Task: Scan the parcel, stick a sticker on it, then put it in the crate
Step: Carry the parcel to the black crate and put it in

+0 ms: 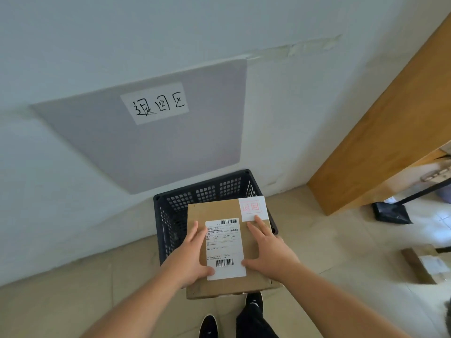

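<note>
I hold a flat brown cardboard parcel [253,242] level above a dark plastic crate [170,215] that stands on the floor against the wall. The parcel bears a white shipping label [225,242] with barcodes and a white sticker [252,208] with red characters at its far right corner. My left hand [191,254] grips the parcel's left side, thumb on the label. My right hand [268,247] rests flat on the top right, fingertips touching the sticker. The parcel hides most of the crate's inside.
A grey panel with a handwritten paper sign [155,103] hangs on the wall above the crate. A wooden door or cabinet [380,142] stands to the right. Another cardboard box [424,264] and a black dustpan [390,213] lie on the tiled floor. My feet are below.
</note>
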The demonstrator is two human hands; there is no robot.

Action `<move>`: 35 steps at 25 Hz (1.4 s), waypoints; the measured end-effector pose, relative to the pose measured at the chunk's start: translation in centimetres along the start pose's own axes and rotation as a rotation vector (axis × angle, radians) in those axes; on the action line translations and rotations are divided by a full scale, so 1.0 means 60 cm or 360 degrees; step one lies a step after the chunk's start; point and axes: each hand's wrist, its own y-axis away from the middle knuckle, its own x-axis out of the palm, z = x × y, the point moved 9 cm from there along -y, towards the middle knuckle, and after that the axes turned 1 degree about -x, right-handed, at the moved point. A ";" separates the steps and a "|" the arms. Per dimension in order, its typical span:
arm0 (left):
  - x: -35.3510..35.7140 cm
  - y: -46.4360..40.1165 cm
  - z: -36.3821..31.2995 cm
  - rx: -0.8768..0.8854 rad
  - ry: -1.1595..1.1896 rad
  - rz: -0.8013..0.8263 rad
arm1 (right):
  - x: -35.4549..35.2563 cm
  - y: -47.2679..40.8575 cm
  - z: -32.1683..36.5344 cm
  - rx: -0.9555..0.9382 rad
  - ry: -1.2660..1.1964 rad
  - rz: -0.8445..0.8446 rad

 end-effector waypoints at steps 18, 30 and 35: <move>0.009 -0.202 0.080 -0.0193 0.0078 -0.0100 | -0.002 -0.275 0.015 -0.0260 0.0134 0.0116; 0.116 -0.406 0.214 -0.0218 0.0059 -0.0107 | 0.142 -0.489 -0.028 -0.0273 0.0113 0.0168; 0.203 -0.471 0.266 -0.0233 0.0150 -0.0073 | 0.239 -0.560 -0.079 -0.0243 0.0084 0.0343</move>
